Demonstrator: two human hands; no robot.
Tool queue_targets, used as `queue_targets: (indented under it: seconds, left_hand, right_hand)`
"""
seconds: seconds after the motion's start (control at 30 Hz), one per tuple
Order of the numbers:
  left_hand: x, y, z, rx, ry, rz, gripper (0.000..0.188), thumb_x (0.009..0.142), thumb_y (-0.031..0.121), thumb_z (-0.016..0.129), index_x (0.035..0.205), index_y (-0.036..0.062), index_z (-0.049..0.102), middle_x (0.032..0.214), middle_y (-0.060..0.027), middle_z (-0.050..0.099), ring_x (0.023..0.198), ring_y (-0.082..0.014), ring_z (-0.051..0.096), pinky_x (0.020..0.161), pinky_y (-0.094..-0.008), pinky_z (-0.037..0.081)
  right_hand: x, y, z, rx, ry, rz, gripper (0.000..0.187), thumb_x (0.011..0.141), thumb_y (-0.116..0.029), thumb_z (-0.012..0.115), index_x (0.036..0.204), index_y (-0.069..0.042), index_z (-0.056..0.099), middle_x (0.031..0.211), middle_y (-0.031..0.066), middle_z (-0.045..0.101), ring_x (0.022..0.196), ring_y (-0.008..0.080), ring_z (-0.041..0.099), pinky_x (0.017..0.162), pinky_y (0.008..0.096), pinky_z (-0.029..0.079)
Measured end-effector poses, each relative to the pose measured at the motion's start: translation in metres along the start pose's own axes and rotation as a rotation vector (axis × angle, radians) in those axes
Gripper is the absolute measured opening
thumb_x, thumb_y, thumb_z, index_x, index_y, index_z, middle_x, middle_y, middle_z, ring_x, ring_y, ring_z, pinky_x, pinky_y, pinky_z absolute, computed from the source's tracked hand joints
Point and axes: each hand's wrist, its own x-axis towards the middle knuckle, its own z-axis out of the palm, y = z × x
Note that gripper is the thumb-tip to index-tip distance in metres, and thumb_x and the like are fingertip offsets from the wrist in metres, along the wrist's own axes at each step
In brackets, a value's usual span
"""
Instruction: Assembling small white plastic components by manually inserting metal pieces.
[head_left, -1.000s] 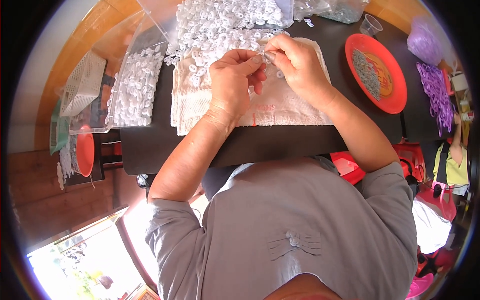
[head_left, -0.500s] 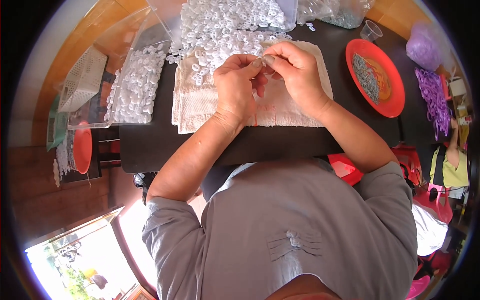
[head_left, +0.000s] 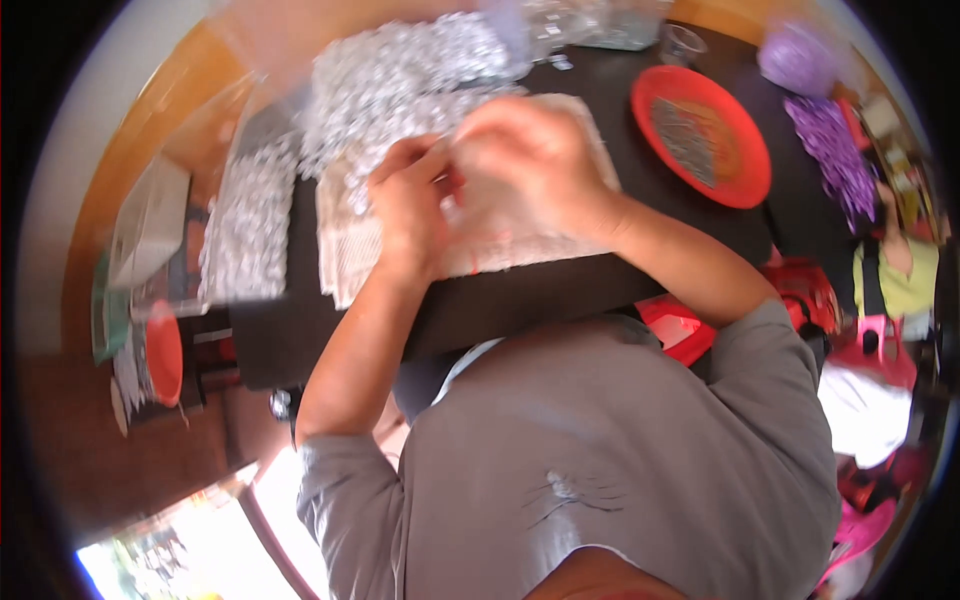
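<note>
My view has swung, and the right hand [head_left: 540, 160] has gone blurry. It and the left hand [head_left: 411, 203] are over the cloth [head_left: 500, 245]. I can't tell whether their fingers are apart or together. Smeary white pieces [head_left: 400, 70] lie heaped beyond the hands.

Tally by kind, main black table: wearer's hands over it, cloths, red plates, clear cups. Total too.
Bare hands (left hand, right hand): 2
Cream cloth: 1
Red plate: 1
Clear plastic cup: 1
Total: 5
</note>
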Motion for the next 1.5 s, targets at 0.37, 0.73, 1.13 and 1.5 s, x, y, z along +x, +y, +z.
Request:
queue_targets:
  seconds: [0.37,0.73,1.13,1.5]
  left_hand:
    - [0.004,-0.001,0.0,0.018,-0.039,0.065,0.008,0.091,0.005,0.057,0.097,-0.0003,0.058,0.076,-0.0076,0.058,0.06,-0.0162,0.053,0.049,-0.0272,0.04]
    - [-0.005,0.01,0.0,0.091,-0.041,0.08,0.007,0.092,0.008,0.055,0.095,0.0018,0.056,0.077,-0.0055,0.058,0.06,-0.0135,0.052,0.05,-0.0246,0.039]
    - [0.001,0.007,-0.003,0.095,-0.123,0.057,0.009,0.094,0.012,0.056,0.097,0.0032,0.055,0.085,-0.005,0.059,0.065,-0.0134,0.053,0.053,-0.0247,0.039]
    - [-0.005,0.005,0.003,0.089,-0.082,0.089,0.006,0.093,0.009,0.055,0.094,0.0034,0.056,0.08,-0.0053,0.058,0.062,-0.0133,0.052,0.051,-0.0246,0.039]
  right_hand:
    - [-0.061,-0.107,0.146,0.431,-0.939,-0.095,0.015,0.078,-0.005,0.058,0.089,0.0,0.067,0.077,0.0092,0.064,0.068,0.0167,0.059,0.064,0.031,0.047]
    - [-0.095,-0.122,0.156,0.288,-0.837,-0.098,0.015,0.077,-0.006,0.059,0.09,0.0,0.066,0.076,0.0096,0.063,0.068,0.0185,0.059,0.063,0.0322,0.047]
    - [-0.102,-0.134,0.138,0.203,-0.79,-0.122,0.016,0.076,-0.007,0.059,0.09,0.001,0.064,0.076,0.0101,0.062,0.067,0.0205,0.059,0.062,0.0334,0.047]
    - [-0.118,-0.142,0.134,0.104,-0.769,-0.171,0.017,0.075,-0.008,0.059,0.09,0.001,0.062,0.075,0.0105,0.061,0.067,0.0223,0.059,0.061,0.0345,0.047]
